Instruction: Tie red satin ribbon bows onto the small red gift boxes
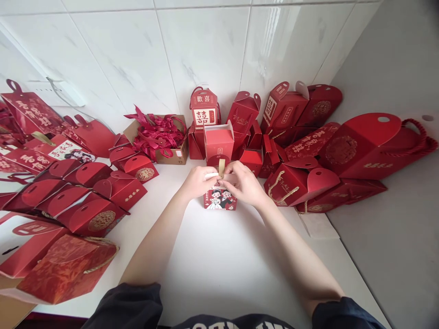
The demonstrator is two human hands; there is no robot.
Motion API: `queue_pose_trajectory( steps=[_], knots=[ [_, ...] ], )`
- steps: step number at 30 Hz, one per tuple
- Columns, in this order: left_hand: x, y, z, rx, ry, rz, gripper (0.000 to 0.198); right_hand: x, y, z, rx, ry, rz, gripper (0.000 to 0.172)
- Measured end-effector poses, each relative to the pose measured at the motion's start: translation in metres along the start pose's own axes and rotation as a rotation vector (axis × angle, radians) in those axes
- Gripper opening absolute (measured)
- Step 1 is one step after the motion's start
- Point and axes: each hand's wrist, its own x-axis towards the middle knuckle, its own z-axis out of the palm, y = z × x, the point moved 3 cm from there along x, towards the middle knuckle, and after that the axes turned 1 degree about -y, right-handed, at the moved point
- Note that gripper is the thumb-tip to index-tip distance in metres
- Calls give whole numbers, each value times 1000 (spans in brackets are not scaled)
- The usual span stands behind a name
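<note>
A small red gift box (220,202) with a cartoon bride and groom on its front stands upright on the white table before me. A gold ribbon loop (222,166) rises from its top. My left hand (200,182) is closed on the left side of the box top, where a white cardboard edge shows by the fingers. From the right, my right hand (244,183) has its thumb and fingers bent in a pinch at the base of the ribbon loop. The hands partly hide the box's top flaps.
Just behind stands a taller red box (218,141). A cardboard carton (178,153) of dark red ribbons (159,135) sits back left. Red gift boxes crowd the left (96,214) and right (302,183). A tiled wall (206,50) closes the back, a grey panel (394,237) the right.
</note>
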Motion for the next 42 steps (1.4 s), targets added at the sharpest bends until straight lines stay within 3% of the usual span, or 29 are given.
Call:
queue_pose_trajectory(
  steps=[11,42],
  knots=[
    [-1,0,0,17,-2,-18,23,2,3,-2,248,-34,101,6],
    [-1,1,1,3,-22,-5,21,0,8,2,312,-52,154,10]
  ],
)
